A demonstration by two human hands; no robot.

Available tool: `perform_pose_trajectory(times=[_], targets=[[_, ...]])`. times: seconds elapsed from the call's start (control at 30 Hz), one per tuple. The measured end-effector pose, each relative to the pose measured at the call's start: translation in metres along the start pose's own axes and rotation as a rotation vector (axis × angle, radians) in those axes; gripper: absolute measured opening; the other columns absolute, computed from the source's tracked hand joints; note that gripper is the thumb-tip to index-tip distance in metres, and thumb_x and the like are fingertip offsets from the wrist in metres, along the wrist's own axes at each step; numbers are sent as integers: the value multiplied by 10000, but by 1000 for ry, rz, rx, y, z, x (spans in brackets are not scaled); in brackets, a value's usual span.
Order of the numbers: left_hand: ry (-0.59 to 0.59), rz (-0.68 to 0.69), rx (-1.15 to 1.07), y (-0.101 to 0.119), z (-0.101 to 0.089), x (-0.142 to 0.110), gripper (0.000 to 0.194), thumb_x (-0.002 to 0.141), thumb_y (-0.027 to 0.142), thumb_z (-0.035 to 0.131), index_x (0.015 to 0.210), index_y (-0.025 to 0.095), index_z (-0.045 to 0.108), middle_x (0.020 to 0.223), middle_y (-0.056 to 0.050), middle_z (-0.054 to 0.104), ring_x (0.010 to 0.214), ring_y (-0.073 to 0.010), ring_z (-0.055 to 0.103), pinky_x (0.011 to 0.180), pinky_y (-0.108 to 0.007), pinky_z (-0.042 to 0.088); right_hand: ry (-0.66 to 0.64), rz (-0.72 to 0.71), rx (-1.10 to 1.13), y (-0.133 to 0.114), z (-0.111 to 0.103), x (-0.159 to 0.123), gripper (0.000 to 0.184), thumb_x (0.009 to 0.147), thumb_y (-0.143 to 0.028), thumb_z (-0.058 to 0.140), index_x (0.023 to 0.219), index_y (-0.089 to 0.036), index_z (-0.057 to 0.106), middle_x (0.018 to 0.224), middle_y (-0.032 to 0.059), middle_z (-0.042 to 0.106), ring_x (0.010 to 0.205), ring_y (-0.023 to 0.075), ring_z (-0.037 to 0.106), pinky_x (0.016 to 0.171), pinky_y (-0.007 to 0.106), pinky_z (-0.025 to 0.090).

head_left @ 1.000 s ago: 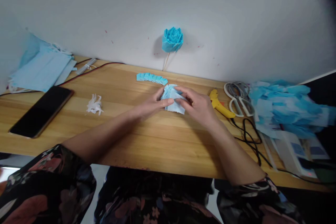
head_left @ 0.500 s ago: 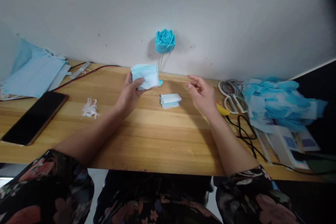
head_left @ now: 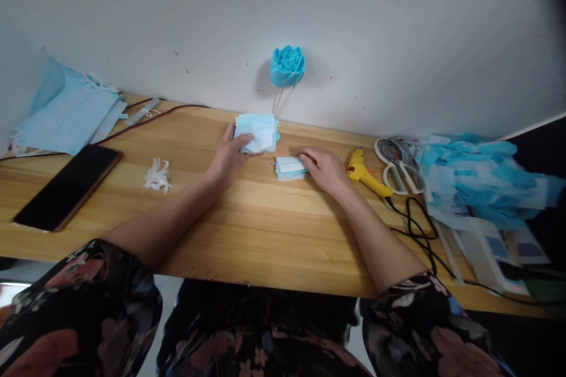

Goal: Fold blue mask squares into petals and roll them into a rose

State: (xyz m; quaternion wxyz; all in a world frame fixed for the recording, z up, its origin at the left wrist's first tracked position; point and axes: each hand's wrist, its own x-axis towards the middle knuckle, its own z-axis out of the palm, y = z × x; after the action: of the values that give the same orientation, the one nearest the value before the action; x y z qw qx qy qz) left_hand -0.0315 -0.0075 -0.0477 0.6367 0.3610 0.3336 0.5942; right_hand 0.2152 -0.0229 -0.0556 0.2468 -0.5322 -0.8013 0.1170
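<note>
My left hand point(head_left: 230, 156) is closed round a stack of cut light-blue and white face mask pieces point(head_left: 259, 131), thumb on top, held just above the table. Below and right of it, a smaller stack of mask pieces point(head_left: 289, 168) lies on the wood. My right hand point(head_left: 325, 169) has its fingers drawn together at the right end of that smaller stack, hiding that edge. Behind the left hand's stack, a blue flower point(head_left: 287, 66) made of folded mask material stands on a thin stem against the wall.
Right of my right hand are a yellow glue gun point(head_left: 365, 174), white-handled scissors point(head_left: 400, 177), a black cable point(head_left: 418, 230) and a heap of blue scraps point(head_left: 477, 177). At left lie white strips point(head_left: 157, 175), a phone point(head_left: 68, 187) and whole face masks point(head_left: 71, 112).
My right hand has come left and down onto the end of the smaller stack. The glue gun it partly covered now shows. My left hand still holds its stack.
</note>
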Motion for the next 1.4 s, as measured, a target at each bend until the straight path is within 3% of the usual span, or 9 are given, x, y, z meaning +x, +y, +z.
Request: perform_pose_trajectory(times=[0.17,0.27,0.43,0.67,0.8,0.9,1.13,1.3,1.4], targets=[[4,-8,-25,-2,1,0,433,691,222,712,1096,211,558,1037,-52,678,926,-196,665,740,-304,598,-91,-16,-33,-7,-2,1,216,928,-287,575,1077,-226,719,998,80,740,951,256,643,834,373,459],[14,-19,-34,-1,2,0,418,677,214,711,1066,208,558,1023,-41,678,906,-187,665,731,-297,597,-145,29,3,-9,-3,0,106,872,-278,645,932,-231,720,847,45,699,814,217,608,736,335,428],[36,-24,-37,-2,1,1,414,670,211,710,1057,208,563,1032,-46,682,900,-187,660,716,-287,591,-119,82,155,-14,-6,-1,48,808,-261,670,787,-221,652,822,29,668,793,194,594,734,325,429],[20,-22,-43,-2,-1,2,432,683,225,719,1086,209,564,1095,-61,676,957,-198,656,693,-261,567,-93,123,627,-17,-15,-6,154,821,-360,686,842,-224,616,1037,52,745,969,213,680,861,377,515],[9,-30,-32,-2,-1,2,445,682,227,713,1100,214,563,1130,-68,672,976,-205,653,702,-267,560,-85,155,670,-9,-6,-6,354,813,-387,714,1134,-249,652,1151,76,737,1054,222,688,914,404,540],[11,-24,-31,-3,-2,3,438,682,228,705,1097,216,565,1120,-72,674,975,-211,654,697,-279,560,-77,186,597,-5,1,-5,450,854,-406,675,1276,-254,632,1228,94,721,1085,229,689,934,420,545],[44,-16,-4,-7,-5,5,423,684,251,694,1081,227,551,1042,-49,671,938,-208,658,696,-295,557,-110,78,223,-12,1,-5,350,904,-361,619,1225,-243,691,1167,92,742,1053,262,685,913,428,515],[45,-29,8,-6,-5,6,398,679,241,691,1047,223,543,1018,-41,668,877,-192,654,654,-275,543,-149,43,102,-18,3,-4,163,867,-260,631,988,-212,729,1006,82,746,933,242,670,832,373,483],[51,-27,0,-6,-5,6,392,677,232,690,1040,220,543,999,-32,659,848,-175,646,648,-271,539,-145,-9,176,-17,-1,-5,106,856,-260,615,862,-207,706,876,49,715,824,200,643,767,331,463]])
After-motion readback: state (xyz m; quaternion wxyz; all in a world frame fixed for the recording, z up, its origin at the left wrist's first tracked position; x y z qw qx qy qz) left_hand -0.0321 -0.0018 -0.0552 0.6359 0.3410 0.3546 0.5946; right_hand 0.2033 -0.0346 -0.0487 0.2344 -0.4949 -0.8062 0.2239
